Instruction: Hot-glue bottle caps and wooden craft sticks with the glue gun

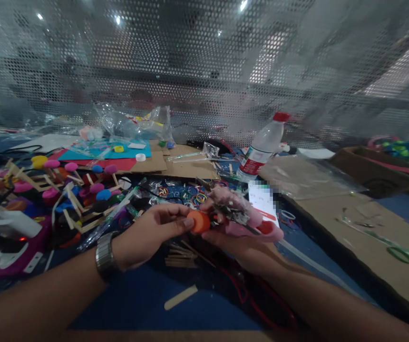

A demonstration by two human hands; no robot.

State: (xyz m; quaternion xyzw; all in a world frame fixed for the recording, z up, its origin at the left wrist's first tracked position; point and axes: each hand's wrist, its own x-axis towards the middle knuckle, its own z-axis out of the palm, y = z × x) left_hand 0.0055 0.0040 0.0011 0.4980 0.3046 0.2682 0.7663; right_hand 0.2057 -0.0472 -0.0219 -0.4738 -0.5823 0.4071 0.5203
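My left hand is closed, its thumb and fingers pinching a round orange bottle cap. Close beside it, my right hand grips a pink hot glue gun smeared with whitish and grey residue. The gun's nozzle is hard to make out, and I cannot tell whether it touches the cap. Below the hands lies a small stack of wooden craft sticks, with a single craft stick nearer me. Red-handled scissors lie partly under my right forearm.
Many coloured caps with sticks crowd the left, beside a purple device. A plastic bottle leans beyond my right hand, near a lit phone. Rubber bands lie in the middle. Cardboard and a box are at right.
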